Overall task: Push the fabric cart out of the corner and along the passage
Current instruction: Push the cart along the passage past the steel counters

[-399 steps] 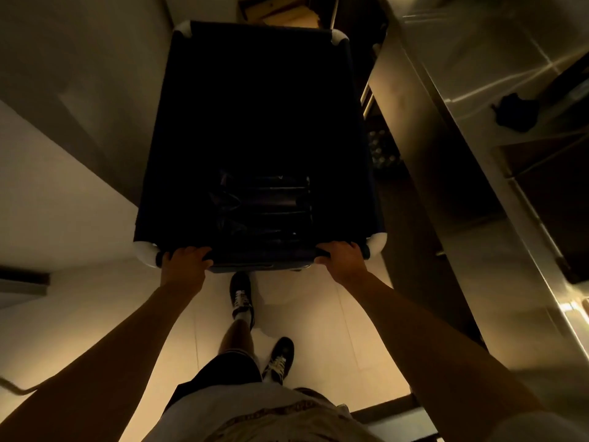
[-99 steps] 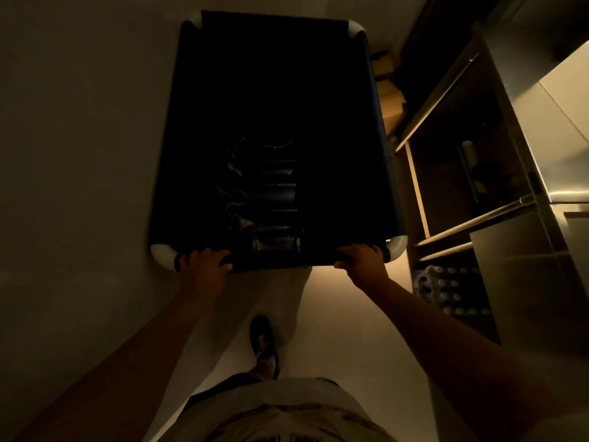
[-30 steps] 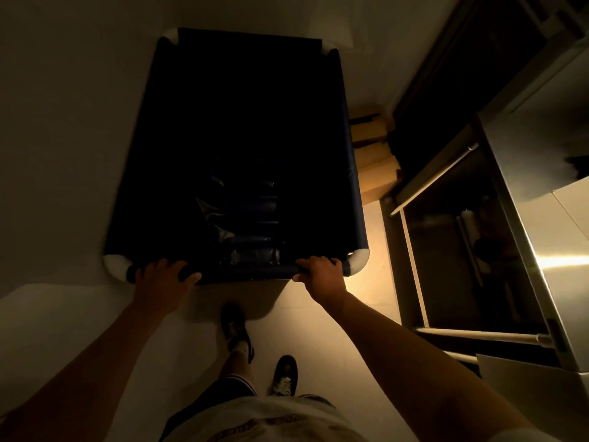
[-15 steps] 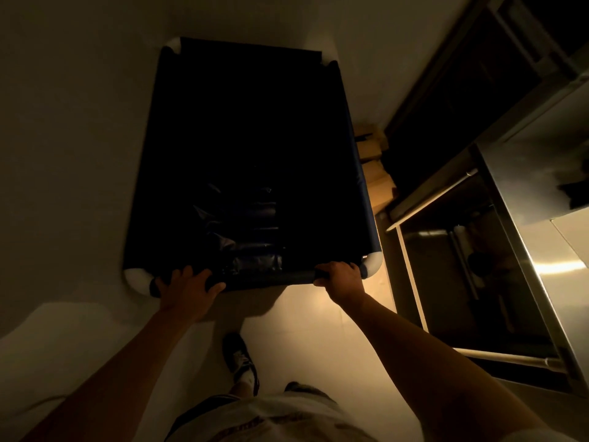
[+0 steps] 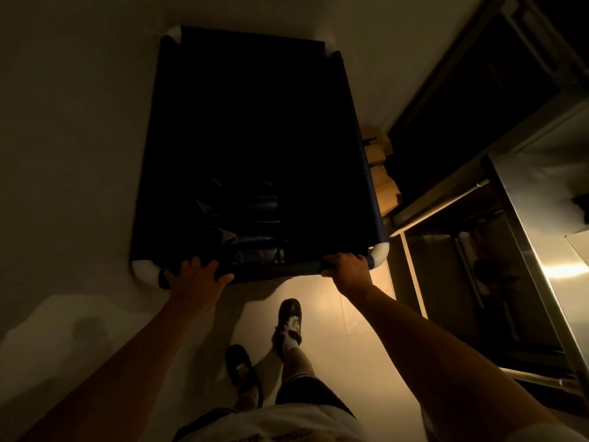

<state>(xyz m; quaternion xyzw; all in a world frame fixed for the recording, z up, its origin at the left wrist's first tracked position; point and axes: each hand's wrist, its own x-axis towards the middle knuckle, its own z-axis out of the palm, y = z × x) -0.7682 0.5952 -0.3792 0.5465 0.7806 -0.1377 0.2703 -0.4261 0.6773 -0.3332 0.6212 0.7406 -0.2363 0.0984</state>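
The fabric cart (image 5: 255, 138) is a deep dark-blue bin with white rounded corner pieces, standing straight ahead of me against a pale wall. Dark folded material lies in its bottom near my side. My left hand (image 5: 196, 280) rests on the near rail close to the left corner, its fingers partly spread over the bar. My right hand (image 5: 347, 266) is wrapped around the same rail beside the right white corner (image 5: 379, 255). Both arms are stretched out.
A pale wall (image 5: 70, 138) runs along the cart's left and far sides. Cardboard boxes (image 5: 382, 173) sit on the floor at its right. Steel shelving and a counter (image 5: 516, 250) line the right side. My feet (image 5: 288, 323) stand on the lit floor behind the cart.
The cart has slid forward and swung slightly right toward the far wall. My left hand has loosened on the rail, fingers now spread. My feet have stepped forward.
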